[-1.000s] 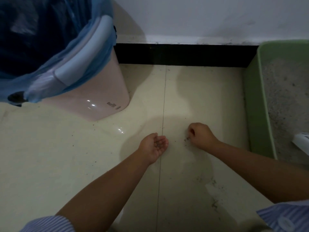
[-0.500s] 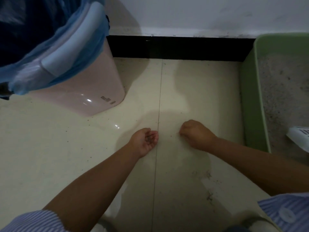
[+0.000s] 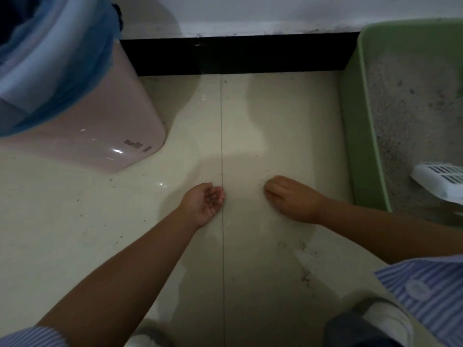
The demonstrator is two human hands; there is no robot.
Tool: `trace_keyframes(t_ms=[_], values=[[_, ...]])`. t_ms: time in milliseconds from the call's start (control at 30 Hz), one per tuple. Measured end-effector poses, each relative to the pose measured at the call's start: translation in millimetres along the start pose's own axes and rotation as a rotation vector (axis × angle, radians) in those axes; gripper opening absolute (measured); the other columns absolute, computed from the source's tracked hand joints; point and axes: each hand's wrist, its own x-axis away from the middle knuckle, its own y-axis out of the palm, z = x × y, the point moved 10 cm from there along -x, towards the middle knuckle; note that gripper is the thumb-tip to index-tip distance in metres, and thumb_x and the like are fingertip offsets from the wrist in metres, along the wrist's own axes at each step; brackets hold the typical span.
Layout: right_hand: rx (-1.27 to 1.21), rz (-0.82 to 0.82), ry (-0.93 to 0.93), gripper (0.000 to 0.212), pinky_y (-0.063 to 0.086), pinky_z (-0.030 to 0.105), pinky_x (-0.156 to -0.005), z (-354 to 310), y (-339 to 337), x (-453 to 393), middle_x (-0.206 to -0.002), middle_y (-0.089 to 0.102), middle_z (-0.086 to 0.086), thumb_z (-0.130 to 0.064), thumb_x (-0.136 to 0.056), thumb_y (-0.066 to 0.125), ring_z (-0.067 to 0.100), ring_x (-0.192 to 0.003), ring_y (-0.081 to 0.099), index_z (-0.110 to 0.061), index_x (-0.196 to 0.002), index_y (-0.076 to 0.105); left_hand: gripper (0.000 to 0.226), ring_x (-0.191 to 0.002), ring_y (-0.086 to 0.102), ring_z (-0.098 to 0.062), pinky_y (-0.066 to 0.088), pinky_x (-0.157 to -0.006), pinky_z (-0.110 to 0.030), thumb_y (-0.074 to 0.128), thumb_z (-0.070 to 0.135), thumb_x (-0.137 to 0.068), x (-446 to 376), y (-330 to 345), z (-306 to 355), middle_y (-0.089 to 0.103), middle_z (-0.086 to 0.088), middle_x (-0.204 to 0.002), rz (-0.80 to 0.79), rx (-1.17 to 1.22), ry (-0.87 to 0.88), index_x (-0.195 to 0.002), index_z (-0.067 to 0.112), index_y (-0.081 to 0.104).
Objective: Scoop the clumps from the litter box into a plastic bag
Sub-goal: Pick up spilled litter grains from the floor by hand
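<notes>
Head view looks down at a pale tiled floor (image 3: 75,221). The left hand (image 3: 204,202) lies palm up just above the floor, fingers loosely cupped, with a few dark grains of litter in it. The right hand (image 3: 292,199) is palm down, its fingertips (image 3: 267,190) curled together on the floor as if pinching up a spilled bit; I cannot tell if anything is caught between them. Small grains dot the tiles nearby.

The green litter box (image 3: 355,136) sits on the right, full of gray litter, with a white scoop (image 3: 441,180) resting inside it. The blue plastic bag (image 3: 60,78) lines a pink bin (image 3: 100,136) at the far left, well apart from both hands.

This looks like the clean-up step: gathering stray grains by hand. Next, the right hand likely needs to drop its bit into the cupped left palm, and then the left hand must travel level to the bag so nothing spills.
</notes>
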Motion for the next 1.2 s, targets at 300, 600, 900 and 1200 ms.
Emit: trace_keyframes(t_ms=[300,600,900,1200], values=[[0.104,0.208,0.131,0.038,0.047,0.037,-0.086,20.7,-36.8,-5.5,-0.11,0.06,0.023,-0.02,-0.081,0.063,0.037,-0.101,0.058,0.004,-0.111,0.062,0.04,-0.025,0.052,-0.009,0.04,-0.031,-0.01,0.032,0.012,-0.1,-3.9,11.1,-8.3,0.055,-0.006,-0.033,-0.028,-0.018,-0.018,-0.067,-0.002,0.051],[0.104,0.119,0.23,0.027,0.04,0.03,-0.091,21.3,-12.4,-17.2,-0.115,0.056,0.02,-0.006,-0.09,0.049,0.031,-0.109,0.05,0.007,-0.11,0.062,0.04,-0.025,0.052,-0.009,0.042,-0.031,-0.01,0.032,0.013,-0.1,-4.1,10.5,-13.1,0.055,-0.006,-0.034,-0.039,-0.032,-0.041,-0.068,-0.003,0.052],[0.149,-0.012,0.136,0.032,0.035,0.012,-0.035,5.1,-14.0,-26.4,-0.048,0.056,0.009,0.003,-0.027,0.085,0.022,-0.04,0.057,-0.005,-0.043,0.058,0.036,-0.026,0.053,-0.01,0.043,-0.032,-0.011,0.034,0.01,-0.097,-6.8,11.8,-14.4,0.056,-0.006,-0.034,-0.037,-0.062,-0.06,-0.068,-0.002,0.053],[0.424,0.147,-0.055,0.035,0.034,0.012,-0.03,-11.7,-20.4,-27.1,-0.042,0.053,0.005,-0.004,-0.052,0.021,0.017,-0.035,0.052,-0.008,-0.041,0.055,0.039,-0.026,0.054,-0.01,0.044,-0.032,-0.011,0.033,0.012,-0.098,-6.9,11.7,-15.2,0.056,-0.005,-0.033,-0.031,-0.06,-0.063,-0.067,-0.002,0.053]])
